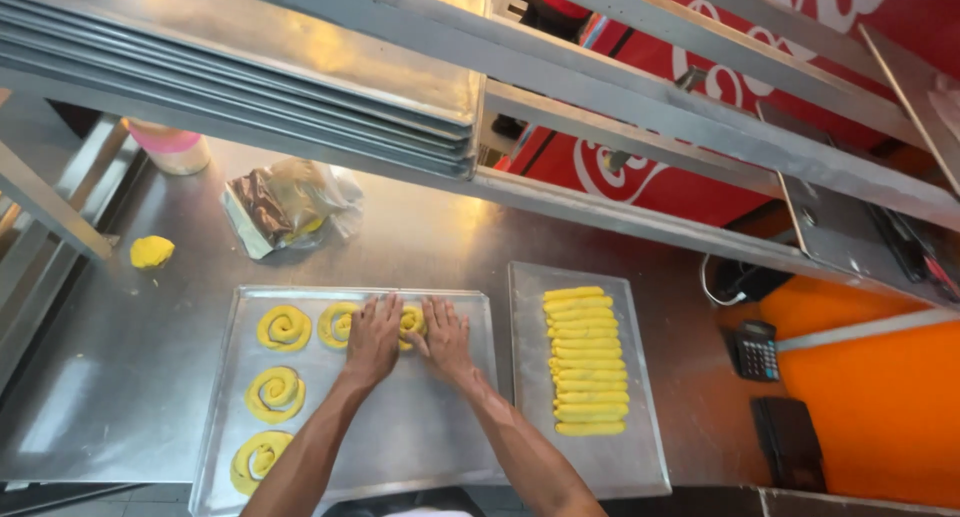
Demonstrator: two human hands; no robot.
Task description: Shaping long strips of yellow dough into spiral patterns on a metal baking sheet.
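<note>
My left hand (pixel 373 339) and my right hand (pixel 444 341) lie side by side on a metal baking tray (pixel 420 427), palms down, both pressing on a yellow dough spiral (pixel 411 321) that shows between them. Another spiral (pixel 335 324) sits just left of my left hand, partly under its fingers. Three more yellow spirals lie on the tray's left side: one at the top (pixel 284 328), one in the middle (pixel 275 393) and one near the front (pixel 257 460). A second tray (pixel 620 457) to the right holds a column of several yellow dough sticks (pixel 583 361).
A yellow dough lump (pixel 151 251) lies on the steel table (pixel 90 397) at left. A plastic bag with brown and yellow contents (pixel 283 205) and a pink-white container (pixel 172 147) sit behind. Stacked trays (pixel 240 67) rest on a shelf above. A calculator (pixel 757 350) lies at right.
</note>
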